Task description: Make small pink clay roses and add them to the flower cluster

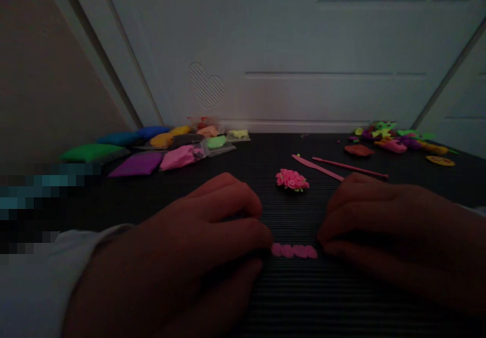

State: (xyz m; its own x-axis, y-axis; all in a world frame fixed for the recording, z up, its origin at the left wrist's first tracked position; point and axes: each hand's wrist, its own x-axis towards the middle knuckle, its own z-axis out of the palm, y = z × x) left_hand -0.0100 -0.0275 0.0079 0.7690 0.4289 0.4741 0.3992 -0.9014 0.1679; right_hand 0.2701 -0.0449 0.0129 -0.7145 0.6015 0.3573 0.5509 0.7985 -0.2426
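Observation:
A short strip of overlapping flat pink clay discs (294,251) lies on the dark ribbed surface between my hands. At its left end, my left hand (190,247) has its fingers curled, and a fingertip covers the edge of the strip. My right hand (387,231) is closed in a pinch just beyond the right end; whatever is between its fingertips is hidden. Behind the strip sits a cluster of small pink clay roses (291,180) with green bits. A pink modelling knife (317,167) lies partly behind my right hand, beside a thin pink stick tool (349,167).
Bags of coloured clay, among them green (93,152), purple (137,164) and pink (179,157), lie at the back left. Colourful clay pieces (395,143) are heaped at the back right, near a reddish-brown piece (359,150). A white panel (281,95) stands behind everything.

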